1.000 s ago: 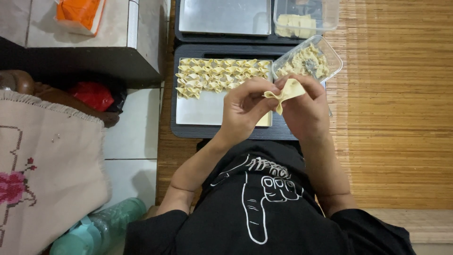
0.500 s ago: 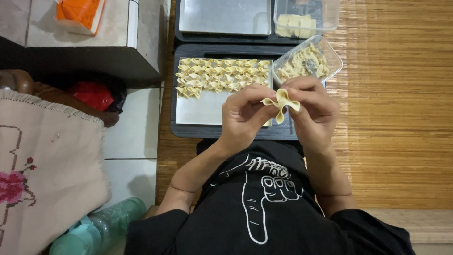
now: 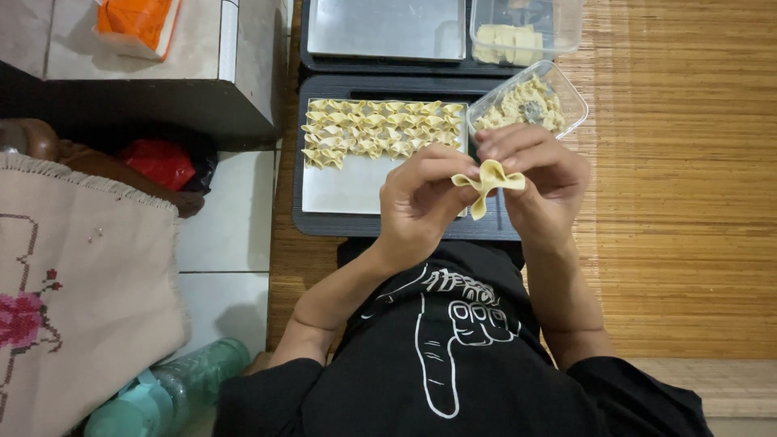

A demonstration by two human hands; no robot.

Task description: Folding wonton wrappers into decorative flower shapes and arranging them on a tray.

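Note:
Both my hands pinch one pale yellow dumpling wrapper (image 3: 488,181) in front of my chest; it is folded and gathered at the middle. My left hand (image 3: 421,202) grips its left side, my right hand (image 3: 541,182) its right side. Just beyond them lies a metal tray (image 3: 348,186) on a dark base, with several folded dumplings (image 3: 376,129) lined up in rows along its far part. To the tray's right stands a clear plastic tub of filling (image 3: 526,101).
A second metal tray (image 3: 384,28) and a clear box of stacked wrappers (image 3: 514,36) lie further back. A bamboo mat (image 3: 672,186) covers the floor at right. At left are a dark low cabinet (image 3: 146,97), an embroidered cloth (image 3: 73,299) and a green bottle (image 3: 174,388).
The wrapper was a flat folded triangle a second ago; my fingers have drawn its corners together, so it is now bunched and pleated. My hands stayed in about the same place.

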